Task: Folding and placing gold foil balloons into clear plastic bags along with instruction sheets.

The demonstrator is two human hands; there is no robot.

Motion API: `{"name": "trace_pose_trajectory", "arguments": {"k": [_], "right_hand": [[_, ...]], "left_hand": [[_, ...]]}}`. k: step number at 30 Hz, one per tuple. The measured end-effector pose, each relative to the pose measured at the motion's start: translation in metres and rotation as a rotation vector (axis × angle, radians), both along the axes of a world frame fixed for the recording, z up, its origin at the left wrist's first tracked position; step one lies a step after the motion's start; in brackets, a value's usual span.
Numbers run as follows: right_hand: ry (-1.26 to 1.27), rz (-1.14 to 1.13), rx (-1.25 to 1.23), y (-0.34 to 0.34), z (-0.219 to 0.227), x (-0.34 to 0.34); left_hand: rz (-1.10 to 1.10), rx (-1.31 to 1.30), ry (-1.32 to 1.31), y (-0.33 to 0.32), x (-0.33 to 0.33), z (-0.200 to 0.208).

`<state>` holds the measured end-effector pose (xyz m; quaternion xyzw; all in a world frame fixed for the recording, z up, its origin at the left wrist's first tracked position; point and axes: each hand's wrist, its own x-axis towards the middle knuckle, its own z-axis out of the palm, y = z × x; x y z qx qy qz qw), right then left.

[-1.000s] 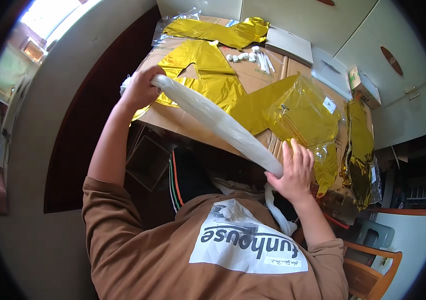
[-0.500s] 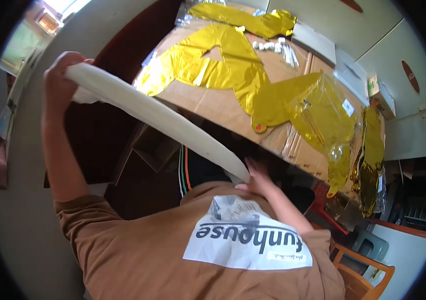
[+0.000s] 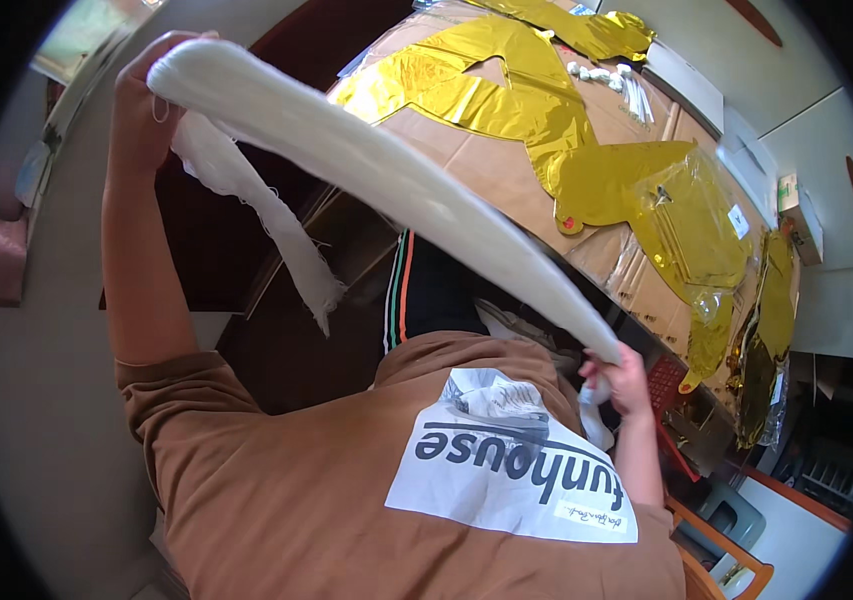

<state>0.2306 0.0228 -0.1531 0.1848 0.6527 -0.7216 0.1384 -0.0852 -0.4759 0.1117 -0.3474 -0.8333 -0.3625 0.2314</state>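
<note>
Foil on cardboard, bundle before it

The bundle (image 3: 396,185) stretches from left hand (image 3: 141,95) to right hand (image 3: 628,385), before the cardboard (image 3: 501,180). Foil (image 3: 586,185) lies atop; cupboards (image 3: 816,140) stand behind, a chair (image 3: 726,540) lower right.

skein (image 3: 396,182): white, fine-stranded | gripped at two places, stretched slantwise in mid-air, left side raised higher | frayed tail suspended at left

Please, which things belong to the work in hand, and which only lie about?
Apparently in use:
long white fibrous bundle, stretched between the left hand and right hand

Apparently just lying about:
flat, shiny gold foil shapes
thin white sticks
small white lumps
flat brown cardboard
</note>
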Motion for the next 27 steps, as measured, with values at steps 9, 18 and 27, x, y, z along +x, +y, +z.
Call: {"name": "trace_pose_trajectory", "arguments": {"k": [9,18,27], "right_hand": [[0.433,-0.353,-0.346,0.089,0.055,0.102],[0.417,-0.378,-0.378,0.08,0.04,0.108],[-0.349,0.199,0.286,0.035,-0.019,0.071]], "left_hand": [[0.179,0.366,-0.407,-0.005,0.109,-0.004],[-0.056,0.24,-1.042,-0.002,0.104,-0.179],[0.318,-0.846,-0.999,-0.02,0.113,-0.416]]}}
